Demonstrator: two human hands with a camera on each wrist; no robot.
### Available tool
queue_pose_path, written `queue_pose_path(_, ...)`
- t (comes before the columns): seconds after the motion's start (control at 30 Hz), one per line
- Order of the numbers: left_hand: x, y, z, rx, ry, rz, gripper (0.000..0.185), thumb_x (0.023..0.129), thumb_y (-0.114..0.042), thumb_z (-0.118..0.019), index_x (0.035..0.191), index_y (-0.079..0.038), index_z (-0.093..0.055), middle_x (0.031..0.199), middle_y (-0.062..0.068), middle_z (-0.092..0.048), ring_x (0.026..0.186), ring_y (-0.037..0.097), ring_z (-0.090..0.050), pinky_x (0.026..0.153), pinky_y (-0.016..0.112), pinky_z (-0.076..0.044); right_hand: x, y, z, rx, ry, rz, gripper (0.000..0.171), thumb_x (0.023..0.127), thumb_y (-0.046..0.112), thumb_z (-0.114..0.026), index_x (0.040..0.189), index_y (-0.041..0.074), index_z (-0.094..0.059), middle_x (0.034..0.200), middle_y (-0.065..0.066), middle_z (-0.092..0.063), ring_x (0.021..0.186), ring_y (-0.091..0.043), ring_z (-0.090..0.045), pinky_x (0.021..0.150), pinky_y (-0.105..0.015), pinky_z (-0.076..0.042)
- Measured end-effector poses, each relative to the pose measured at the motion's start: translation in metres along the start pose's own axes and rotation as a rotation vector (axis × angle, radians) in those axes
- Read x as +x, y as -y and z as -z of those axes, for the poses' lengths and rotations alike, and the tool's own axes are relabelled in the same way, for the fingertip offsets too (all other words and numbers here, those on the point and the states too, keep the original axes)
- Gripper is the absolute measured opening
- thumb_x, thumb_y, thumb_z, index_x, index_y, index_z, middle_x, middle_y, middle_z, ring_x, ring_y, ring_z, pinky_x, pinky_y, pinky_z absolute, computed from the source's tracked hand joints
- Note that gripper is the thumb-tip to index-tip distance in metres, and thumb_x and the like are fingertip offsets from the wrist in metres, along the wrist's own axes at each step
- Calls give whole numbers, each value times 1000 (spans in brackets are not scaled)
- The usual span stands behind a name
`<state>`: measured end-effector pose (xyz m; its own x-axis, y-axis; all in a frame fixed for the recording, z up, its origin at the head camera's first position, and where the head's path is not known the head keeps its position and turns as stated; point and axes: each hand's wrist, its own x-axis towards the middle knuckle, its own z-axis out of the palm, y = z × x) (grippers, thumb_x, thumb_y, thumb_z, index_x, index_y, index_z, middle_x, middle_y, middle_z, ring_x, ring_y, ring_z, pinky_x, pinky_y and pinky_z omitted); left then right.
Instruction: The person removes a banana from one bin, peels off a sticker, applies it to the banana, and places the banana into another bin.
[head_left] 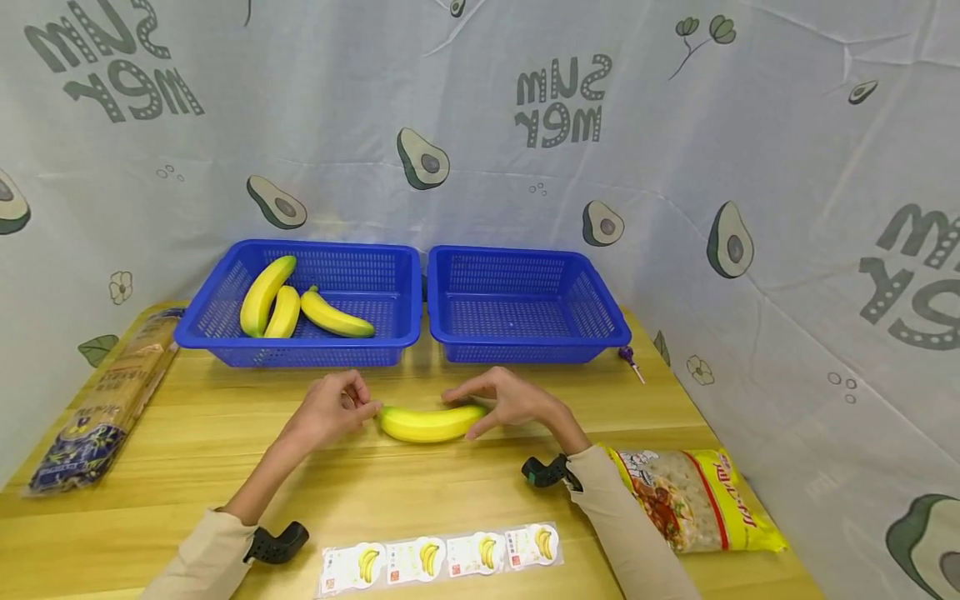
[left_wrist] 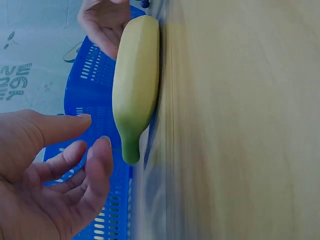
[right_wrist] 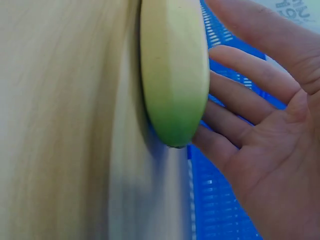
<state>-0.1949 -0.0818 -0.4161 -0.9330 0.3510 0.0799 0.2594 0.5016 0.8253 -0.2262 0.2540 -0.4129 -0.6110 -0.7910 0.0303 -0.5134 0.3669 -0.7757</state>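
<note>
A yellow banana (head_left: 431,423) with green ends lies crosswise on the wooden table. My left hand (head_left: 330,411) is beside its stem end; in the left wrist view the thumb and loosely bent fingers (left_wrist: 102,165) stand apart from the green stem, holding nothing. Over the other end reaches my right hand (head_left: 510,400), its thumb on the near side and its fingers on the far side. In the right wrist view those fingers (right_wrist: 240,95) extend loosely behind the banana's blunt green tip (right_wrist: 175,125), without a closed grip.
Behind stand two blue baskets: the left one (head_left: 300,354) has several bananas (head_left: 266,292) in it, the right one (head_left: 528,350) none. A noodle pack (head_left: 105,400) lies far left, a yellow food bag (head_left: 690,500) right. Banana stickers (head_left: 442,558) lie in front; a lollipop (head_left: 628,358) is by the right basket.
</note>
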Motion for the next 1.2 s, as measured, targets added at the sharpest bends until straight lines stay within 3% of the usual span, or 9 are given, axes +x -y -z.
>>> queue_pose_path(0.17, -4, -12, -7, 103, 73, -131, 22, 95, -9, -84, 80, -10, -67, 73, -2, -63, 65, 11, -54, 58, 24, -46, -4, 5, 4, 17, -28, -5, 65, 86, 4, -91, 142, -12, -62, 146, -27, -63, 140, -39, -59, 121, -41, -45)
queue_pose_path(0.4, -10, -31, -22, 41, 271, -260, 16, 98, -16, -82, 86, -10, -73, 78, -8, -69, 67, 5, -60, 64, 24, -55, -6, 8, 10, 37, -22, -9, 67, 87, 3, -90, 145, -12, -60, 150, -24, -61, 142, -38, -57, 121, -43, -46)
queue_pose_path(0.67, -25, -49, -50, 7, 425, -287, 9, 99, -18, -82, 97, -9, -78, 87, -9, -74, 78, 2, -66, 77, 24, -59, -7, 10, 12, 46, -15, 8, 64, 88, 4, -89, 144, -11, -60, 150, -22, -62, 143, -38, -57, 121, -43, -45)
queue_pose_path(0.87, -43, -66, -81, 77, 497, -264, 20, 95, -22, -87, 107, -10, -78, 100, -8, -73, 89, 1, -63, 83, 22, -58, -8, 11, 13, 49, -18, 16, 63, 89, 5, -89, 144, -11, -61, 149, -21, -63, 143, -37, -58, 121, -44, -45)
queue_pose_path(1.2, -57, -82, -114, 264, 503, -285, 40, 88, -30, -93, 120, -14, -75, 104, -12, -64, 96, 1, -56, 85, 20, -54, -7, 10, 13, 89, 2, 16, 63, 89, 2, -88, 145, -9, -61, 150, -23, -62, 142, -38, -58, 119, -55, -45)
